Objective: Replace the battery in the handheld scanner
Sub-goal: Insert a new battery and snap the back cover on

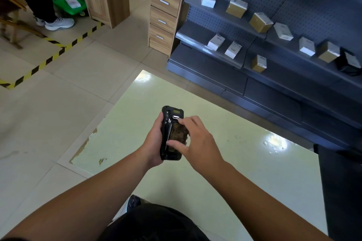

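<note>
Scanner [170, 133]: black handheld unit, back side up, held above pale green floor panel [225, 172]. Left hand [154, 143] wrapped around left edge, gripping body. Right hand [197, 139] over back, fingertips [181, 121] and thumb pinching brownish battery [179, 133] seated in compartment. Beyond: grey shelf [225, 60] carried small boxes [236, 7]; wooden drawer unit [164, 19] at left.

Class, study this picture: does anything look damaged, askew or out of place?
Yes. The pale green floor panel is chipped along its left edge, showing brown patches. On the dark shelves, the small boxes sit scattered at different angles, not in rows.
</note>
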Demonstrator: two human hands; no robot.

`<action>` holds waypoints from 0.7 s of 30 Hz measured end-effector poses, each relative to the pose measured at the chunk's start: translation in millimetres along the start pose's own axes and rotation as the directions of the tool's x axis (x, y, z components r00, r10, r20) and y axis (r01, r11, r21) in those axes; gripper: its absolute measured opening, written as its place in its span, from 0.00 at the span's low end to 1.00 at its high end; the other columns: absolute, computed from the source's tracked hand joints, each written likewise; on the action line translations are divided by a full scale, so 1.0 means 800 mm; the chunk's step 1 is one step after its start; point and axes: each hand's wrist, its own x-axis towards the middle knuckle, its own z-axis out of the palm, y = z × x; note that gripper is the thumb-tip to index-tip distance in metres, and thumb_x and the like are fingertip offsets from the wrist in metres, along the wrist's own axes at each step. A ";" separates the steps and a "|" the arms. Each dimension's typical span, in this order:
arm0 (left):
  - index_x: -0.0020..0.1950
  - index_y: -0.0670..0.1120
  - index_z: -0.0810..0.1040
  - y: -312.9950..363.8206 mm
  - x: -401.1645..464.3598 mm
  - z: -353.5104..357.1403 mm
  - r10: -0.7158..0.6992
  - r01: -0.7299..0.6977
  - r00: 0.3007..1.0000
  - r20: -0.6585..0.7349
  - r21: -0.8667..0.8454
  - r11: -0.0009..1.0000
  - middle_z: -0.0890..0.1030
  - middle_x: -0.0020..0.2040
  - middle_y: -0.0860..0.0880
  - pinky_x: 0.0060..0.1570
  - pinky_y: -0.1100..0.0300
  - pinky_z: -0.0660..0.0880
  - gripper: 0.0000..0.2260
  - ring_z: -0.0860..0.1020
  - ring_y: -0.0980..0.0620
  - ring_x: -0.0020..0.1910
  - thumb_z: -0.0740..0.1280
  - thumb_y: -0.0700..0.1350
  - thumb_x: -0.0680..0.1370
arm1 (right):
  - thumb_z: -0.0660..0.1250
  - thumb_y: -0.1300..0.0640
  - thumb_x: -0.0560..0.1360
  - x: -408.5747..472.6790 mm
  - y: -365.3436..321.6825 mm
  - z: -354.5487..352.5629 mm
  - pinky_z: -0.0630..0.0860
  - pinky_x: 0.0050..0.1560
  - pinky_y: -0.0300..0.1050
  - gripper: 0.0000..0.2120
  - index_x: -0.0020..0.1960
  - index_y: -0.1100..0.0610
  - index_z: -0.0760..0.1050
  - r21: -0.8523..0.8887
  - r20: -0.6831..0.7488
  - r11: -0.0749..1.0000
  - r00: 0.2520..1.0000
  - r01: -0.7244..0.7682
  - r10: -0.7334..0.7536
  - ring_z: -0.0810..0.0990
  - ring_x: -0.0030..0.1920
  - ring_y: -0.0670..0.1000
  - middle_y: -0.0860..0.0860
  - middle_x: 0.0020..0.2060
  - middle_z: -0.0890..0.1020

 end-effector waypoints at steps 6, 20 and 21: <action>0.62 0.50 0.86 0.003 -0.013 0.009 -0.033 0.035 0.999 0.033 -0.071 0.997 0.85 0.63 0.45 0.63 0.43 0.76 0.34 0.81 0.41 0.58 0.52 0.72 0.80 | 0.70 0.38 0.75 -0.009 0.013 0.013 0.76 0.59 0.49 0.29 0.72 0.49 0.75 -0.110 -0.053 0.992 0.996 0.068 -0.074 0.70 0.62 0.50 0.48 0.65 0.73; 0.67 0.47 0.82 -0.005 -0.026 0.016 0.048 -0.045 0.998 0.043 -0.066 0.997 0.87 0.59 0.39 0.37 0.52 0.84 0.31 0.85 0.40 0.50 0.52 0.67 0.83 | 0.63 0.42 0.82 0.016 0.012 -0.018 0.45 0.81 0.53 0.25 0.77 0.48 0.69 -0.032 -0.151 0.997 0.987 -0.069 0.063 0.60 0.76 0.47 0.47 0.76 0.68; 0.66 0.47 0.83 -0.003 -0.027 0.018 0.063 -0.060 0.997 0.048 -0.066 0.996 0.87 0.57 0.39 0.37 0.51 0.84 0.31 0.86 0.40 0.49 0.53 0.67 0.83 | 0.62 0.44 0.83 0.021 0.013 -0.020 0.45 0.81 0.52 0.28 0.80 0.50 0.62 -0.065 -0.126 0.994 0.989 -0.088 0.080 0.60 0.77 0.48 0.47 0.77 0.67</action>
